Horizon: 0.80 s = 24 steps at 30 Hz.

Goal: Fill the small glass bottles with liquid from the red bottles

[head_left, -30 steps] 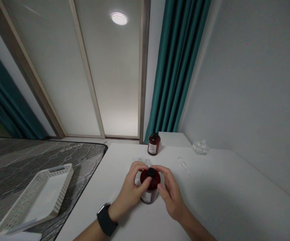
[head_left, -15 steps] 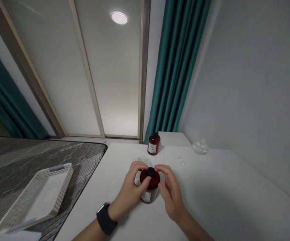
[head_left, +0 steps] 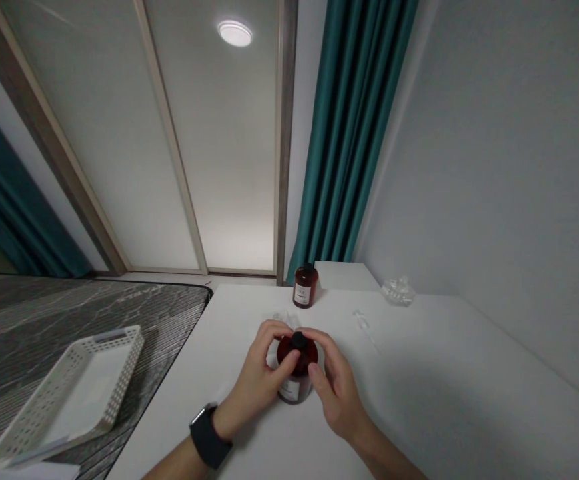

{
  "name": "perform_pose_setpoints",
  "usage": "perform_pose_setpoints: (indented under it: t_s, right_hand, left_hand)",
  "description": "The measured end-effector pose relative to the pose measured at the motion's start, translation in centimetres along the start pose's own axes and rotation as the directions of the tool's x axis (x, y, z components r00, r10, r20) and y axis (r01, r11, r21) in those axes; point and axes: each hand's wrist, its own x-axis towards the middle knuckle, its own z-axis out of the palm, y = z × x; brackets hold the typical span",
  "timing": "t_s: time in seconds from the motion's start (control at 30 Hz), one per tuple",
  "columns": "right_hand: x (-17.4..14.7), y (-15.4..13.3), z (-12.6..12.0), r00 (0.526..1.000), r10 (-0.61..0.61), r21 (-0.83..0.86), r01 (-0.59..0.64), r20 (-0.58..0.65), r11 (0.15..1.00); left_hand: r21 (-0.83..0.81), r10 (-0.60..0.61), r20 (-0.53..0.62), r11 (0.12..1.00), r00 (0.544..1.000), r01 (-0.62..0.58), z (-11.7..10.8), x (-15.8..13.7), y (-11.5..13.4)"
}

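Note:
A dark reddish-brown bottle (head_left: 303, 366) with a black cap (head_left: 298, 340) and a pale label stands upright on the white table before me. My left hand (head_left: 269, 363), with a dark watch on its wrist, curls around the bottle's left shoulder, thumb across the front near the cap. From the right, my right hand (head_left: 334, 383) closes on the same bottle, thumb at its right shoulder and fingers reaching behind the cap. Those rear fingertips are partly hidden. Crumpled clear plastic (head_left: 284, 318) lies just behind the bottle.
A second brown bottle (head_left: 304, 287) stands at the table's far edge, beside a white box-like block (head_left: 347, 276). Clear plastic packaging (head_left: 398, 291) lies near the wall, and a thin clear item (head_left: 364, 327) lies nearer. A white perforated basket (head_left: 127, 380) sits left on a grey striped surface.
My right hand has moved left onto the bottle, its thumb and fingers now against the shoulder. My left hand keeps its hold. The view has shifted slightly.

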Motion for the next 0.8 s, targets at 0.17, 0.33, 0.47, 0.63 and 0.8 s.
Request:
perform_pose_setpoints:
  t_s: [0.17,0.33,0.47,0.63,0.8]
  right_hand:
    - [0.3,0.2,0.6,0.996,0.0,-0.015,-0.002,-0.085,1.0]
    - [0.3,0.7,1.0,0.996,0.073,0.044,-0.071,-0.052,0.996]
    - [0.6,0.8,1.1,0.993,0.019,-0.013,-0.021,-0.119,1.0]
    - [0.8,1.2,1.2,0.991,0.066,0.04,-0.062,-0.117,0.997]
    - [0.6,1.8,1.2,0.976,0.176,0.099,-0.164,-0.131,0.981]
  left_hand:
    - [-0.011,0.004,-0.006,1.0,1.0,-0.004,0.0,0.0,-0.1]
    - [-0.05,0.008,-0.025,0.999,1.0,-0.009,0.2,-0.2,-0.4]
    - [-0.052,0.031,-0.026,0.998,0.999,-0.032,0.2,-0.2,-0.5]
    - [-0.047,0.039,-0.023,0.998,0.999,-0.04,0.1,-0.2,-0.5]
    - [-0.036,0.037,-0.021,0.999,0.999,-0.038,0.1,-0.3,-0.4]
